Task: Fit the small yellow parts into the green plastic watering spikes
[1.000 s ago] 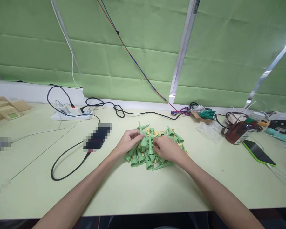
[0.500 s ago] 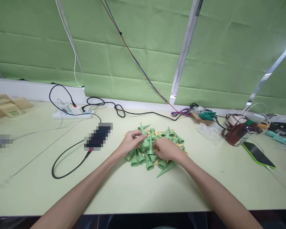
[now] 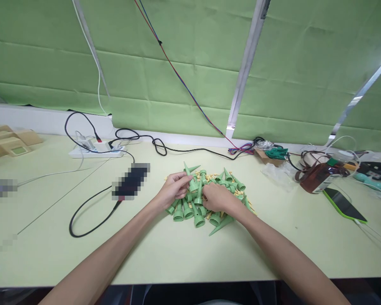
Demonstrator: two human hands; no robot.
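A heap of green plastic cone spikes (image 3: 190,212) lies in the middle of the pale table (image 3: 184,254), mixed with small yellowish pieces (image 3: 209,174). My left hand (image 3: 173,190) is at the heap's left side, its fingers pinched on one green cone (image 3: 190,177) that points up and away. My right hand (image 3: 217,198) rests on top of the heap, fingers curled round another green piece right beside that cone. One loose cone (image 3: 220,225) lies flat at the heap's near edge.
A black device with a looping cable (image 3: 89,220) lies left of the heap, a white power strip (image 3: 97,150) behind it. At the right stand a brown bottle (image 3: 319,178), a green-edged phone (image 3: 344,204) and assorted clutter. Green blinds hang behind.
My left hand has lifted its cone a little out of the heap and my right hand has closed in beside it. The loose cone at the front has swung round.
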